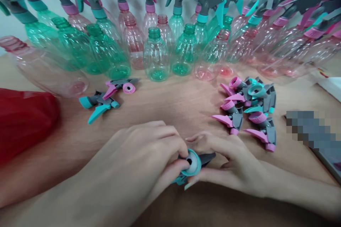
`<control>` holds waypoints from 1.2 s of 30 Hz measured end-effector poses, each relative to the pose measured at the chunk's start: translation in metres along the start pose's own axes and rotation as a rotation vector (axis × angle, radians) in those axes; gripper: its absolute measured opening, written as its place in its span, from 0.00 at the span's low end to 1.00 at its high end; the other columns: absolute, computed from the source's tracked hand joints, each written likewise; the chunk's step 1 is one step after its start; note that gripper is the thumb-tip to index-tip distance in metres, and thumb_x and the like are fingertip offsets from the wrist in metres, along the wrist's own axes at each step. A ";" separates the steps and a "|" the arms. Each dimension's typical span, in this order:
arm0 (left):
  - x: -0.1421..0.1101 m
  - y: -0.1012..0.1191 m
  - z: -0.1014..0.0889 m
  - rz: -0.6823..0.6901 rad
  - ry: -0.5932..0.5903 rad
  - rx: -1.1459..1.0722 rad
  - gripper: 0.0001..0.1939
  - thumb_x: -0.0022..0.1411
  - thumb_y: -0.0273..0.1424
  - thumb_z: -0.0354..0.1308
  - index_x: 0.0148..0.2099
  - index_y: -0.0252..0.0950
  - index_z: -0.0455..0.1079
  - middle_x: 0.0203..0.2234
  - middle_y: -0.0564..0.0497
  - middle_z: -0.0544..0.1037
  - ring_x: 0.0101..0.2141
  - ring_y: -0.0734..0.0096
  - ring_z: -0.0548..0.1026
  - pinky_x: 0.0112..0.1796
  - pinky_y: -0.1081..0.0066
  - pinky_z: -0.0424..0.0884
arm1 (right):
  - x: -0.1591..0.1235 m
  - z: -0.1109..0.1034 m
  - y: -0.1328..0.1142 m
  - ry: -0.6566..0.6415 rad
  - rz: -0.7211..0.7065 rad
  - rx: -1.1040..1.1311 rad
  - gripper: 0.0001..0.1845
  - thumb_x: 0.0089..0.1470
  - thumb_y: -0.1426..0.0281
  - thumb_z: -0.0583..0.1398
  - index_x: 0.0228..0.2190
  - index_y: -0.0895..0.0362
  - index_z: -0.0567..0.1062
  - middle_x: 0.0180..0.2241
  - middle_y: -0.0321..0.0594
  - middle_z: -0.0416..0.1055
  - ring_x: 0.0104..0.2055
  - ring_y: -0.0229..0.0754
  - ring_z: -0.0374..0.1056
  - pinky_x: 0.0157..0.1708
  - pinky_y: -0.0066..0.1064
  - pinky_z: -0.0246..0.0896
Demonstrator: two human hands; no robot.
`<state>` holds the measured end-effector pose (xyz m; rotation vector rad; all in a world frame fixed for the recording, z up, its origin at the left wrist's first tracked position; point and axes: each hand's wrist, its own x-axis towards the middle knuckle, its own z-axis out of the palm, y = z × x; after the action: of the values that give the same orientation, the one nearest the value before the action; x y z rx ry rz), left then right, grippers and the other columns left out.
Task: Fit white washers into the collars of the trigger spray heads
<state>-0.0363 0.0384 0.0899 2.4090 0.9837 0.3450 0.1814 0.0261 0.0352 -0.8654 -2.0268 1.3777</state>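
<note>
Plastic sits between your two hands in the head view: a spray head (194,163), its round turquoise collar turned up to show a pale disc with a small dark hole. Your left hand (149,149) pinches the collar's near-left edge between thumb and bent finger. Your right hand (231,159) grasps it from the other side, thumb along the lower rim, with a smooth, dark grey tapering part poking out between its fingers. Below the collar you have a bit of turquoise plastic by your left thumb.

Beyond your grip and to the left, on the wood-grained table (170,103), lie a loose turquoise-and-grey sprayer (99,103) and a pink-and-grey sprayer (119,88), close together. Beyond and to the right of your grip is a cluster of sprayers (247,103), with ribbed pink and turquoise collars and pointed triggers.

Farther out, glossy see-through bottles with moulded flutes spread across your view. Green open bottles (185,51) and pink open bottles (133,42) show threaded necks; capped bottles (177,17) behind carry grey sprayers. Well left of your grip lies shiny, wrinkled red material (26,117); well to its right, a dark flat object (317,138) is blurred into blocks.
</note>
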 end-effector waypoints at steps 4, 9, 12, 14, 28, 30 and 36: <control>-0.003 0.002 0.003 0.059 0.082 0.105 0.06 0.62 0.34 0.55 0.37 0.45 0.74 0.34 0.55 0.79 0.31 0.68 0.75 0.30 0.71 0.71 | -0.004 -0.002 -0.004 0.085 -0.148 -0.216 0.14 0.55 0.69 0.63 0.44 0.52 0.71 0.39 0.40 0.76 0.41 0.43 0.73 0.40 0.32 0.69; 0.002 0.008 0.011 0.063 0.204 0.116 0.04 0.63 0.29 0.56 0.35 0.39 0.72 0.31 0.54 0.78 0.32 0.67 0.74 0.31 0.70 0.72 | -0.006 -0.001 -0.001 0.242 -0.331 -0.489 0.29 0.56 0.72 0.62 0.56 0.47 0.62 0.39 0.38 0.78 0.40 0.47 0.74 0.50 0.42 0.67; 0.001 0.010 0.014 0.044 0.241 0.080 0.02 0.62 0.29 0.58 0.36 0.39 0.71 0.33 0.56 0.77 0.33 0.71 0.74 0.32 0.73 0.71 | -0.005 -0.002 -0.002 0.282 -0.374 -0.548 0.30 0.57 0.71 0.60 0.59 0.47 0.59 0.34 0.38 0.79 0.35 0.47 0.75 0.46 0.43 0.70; 0.000 0.011 0.015 0.031 0.263 0.069 0.01 0.62 0.29 0.58 0.37 0.40 0.70 0.33 0.57 0.77 0.32 0.72 0.74 0.32 0.74 0.70 | -0.005 -0.002 -0.005 0.308 -0.376 -0.592 0.28 0.58 0.70 0.60 0.58 0.48 0.59 0.32 0.40 0.79 0.36 0.49 0.75 0.43 0.43 0.72; 0.004 0.016 0.029 -0.244 0.275 -0.208 0.05 0.52 0.26 0.61 0.28 0.39 0.67 0.26 0.62 0.73 0.28 0.77 0.72 0.30 0.75 0.66 | -0.005 -0.006 -0.010 0.319 -0.530 -0.772 0.09 0.56 0.76 0.60 0.41 0.57 0.76 0.32 0.42 0.80 0.35 0.44 0.78 0.40 0.34 0.77; 0.004 0.018 0.031 -0.307 0.252 -0.262 0.06 0.51 0.25 0.60 0.27 0.39 0.66 0.24 0.62 0.72 0.25 0.78 0.71 0.28 0.75 0.65 | -0.008 -0.005 -0.011 0.314 -0.494 -0.750 0.12 0.55 0.76 0.61 0.42 0.54 0.76 0.34 0.40 0.80 0.36 0.45 0.78 0.40 0.36 0.78; 0.007 0.019 0.034 -0.364 0.222 -0.330 0.07 0.51 0.26 0.59 0.27 0.39 0.63 0.24 0.62 0.69 0.25 0.78 0.69 0.28 0.75 0.63 | -0.010 -0.006 -0.012 0.347 -0.477 -0.644 0.16 0.53 0.76 0.63 0.45 0.53 0.75 0.35 0.41 0.80 0.38 0.46 0.77 0.41 0.36 0.77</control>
<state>-0.0069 0.0196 0.0718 1.8812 1.3211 0.5962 0.1898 0.0186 0.0477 -0.7297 -2.2119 0.2860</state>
